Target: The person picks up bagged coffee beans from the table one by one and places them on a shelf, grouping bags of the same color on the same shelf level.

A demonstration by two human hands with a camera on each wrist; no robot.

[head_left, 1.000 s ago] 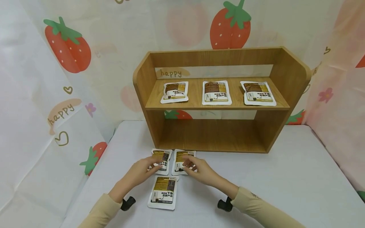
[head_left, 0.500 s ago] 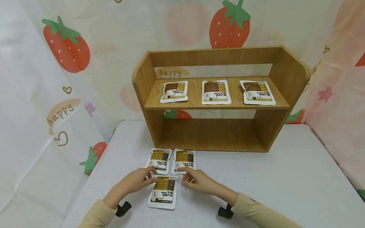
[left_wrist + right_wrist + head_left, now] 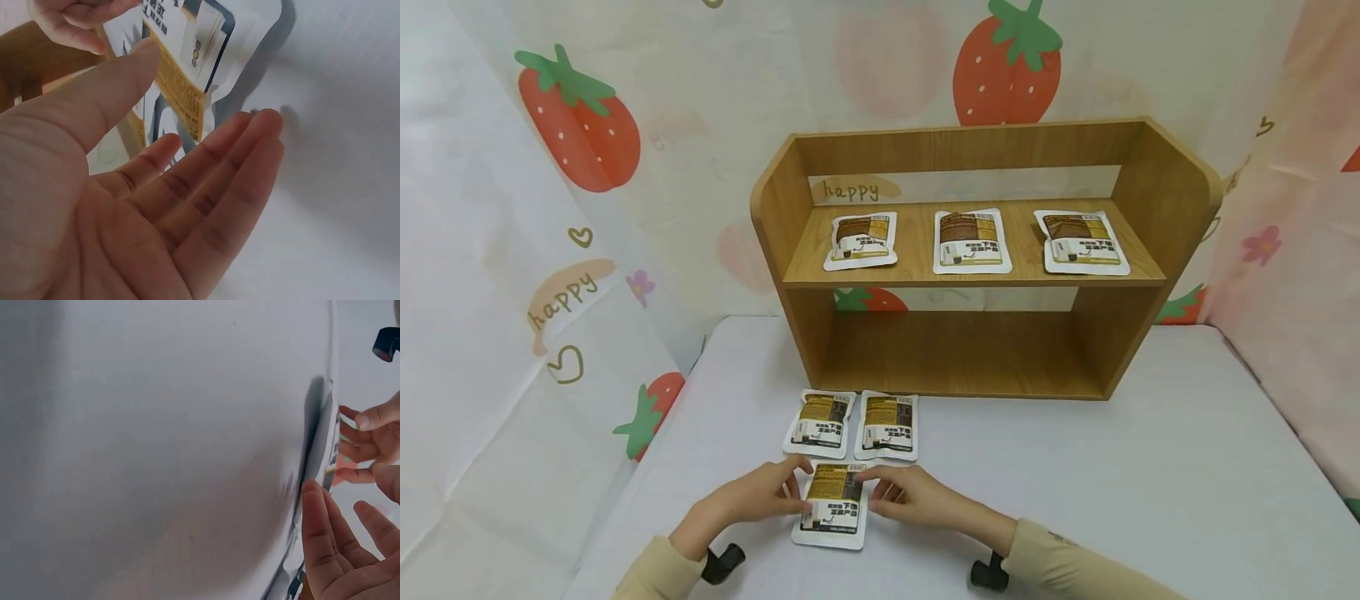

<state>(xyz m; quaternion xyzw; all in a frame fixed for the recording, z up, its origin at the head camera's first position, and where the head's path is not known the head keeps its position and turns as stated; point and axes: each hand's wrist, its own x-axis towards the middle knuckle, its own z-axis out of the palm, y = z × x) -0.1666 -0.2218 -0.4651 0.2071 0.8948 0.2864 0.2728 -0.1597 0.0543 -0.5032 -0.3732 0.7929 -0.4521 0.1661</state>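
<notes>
Between my left hand (image 3: 758,494) and my right hand (image 3: 917,497) lies a flat white pouch with a gold and brown printed front (image 3: 833,504), face up on the flat white table (image 3: 1075,475). My left fingers are loose and mostly straight at its left side, and the thumb looks to be over its edge. My right fingers are loose too, with the pointing finger by its top right corner. I can't tell if either hand really touches it.

Just past my fingertips, two more pouches of the same kind lie side by side, a left pouch (image 3: 820,427) and a right pouch (image 3: 887,427). Close behind them, farther from my hands, stands a light brown wooden shelf with two levels (image 3: 955,354). On its upper level, well apart from my hands, three white and brown pouches (image 3: 972,250) lie in a row. Behind my hands, tan sleeves (image 3: 1075,558) cover my arms, and a small black thing (image 3: 724,563) sits under my left wrist.
</notes>
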